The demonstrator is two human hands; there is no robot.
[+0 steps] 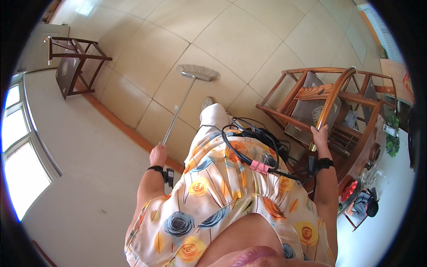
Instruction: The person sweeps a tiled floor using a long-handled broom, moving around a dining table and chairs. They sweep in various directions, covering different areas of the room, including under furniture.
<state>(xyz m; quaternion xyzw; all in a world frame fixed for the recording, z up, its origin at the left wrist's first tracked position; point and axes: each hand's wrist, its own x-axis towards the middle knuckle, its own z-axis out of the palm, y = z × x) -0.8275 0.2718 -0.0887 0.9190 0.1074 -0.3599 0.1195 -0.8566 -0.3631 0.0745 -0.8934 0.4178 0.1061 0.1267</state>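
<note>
My left hand (158,155) is closed around the upper end of the metal handle of a broom (178,111). The broom's bristle head (198,72) rests on the tiled floor ahead of my foot. On the other side, my right hand (320,136) grips the curved wooden armrest (328,106) of a wooden chair, near its metal-capped end. The chair has a grey cushion (312,111) with a pale round emblem, and a wooden table stands beside it. Part of the chair's lower frame is hidden.
Tan floor tiles (240,36) spread ahead. Another wooden chair (78,63) stands by the wall at the left, below which runs an orange-brown baseboard (116,116). Black cables (233,147) hang at my waist. A person (362,205) sits at the far right.
</note>
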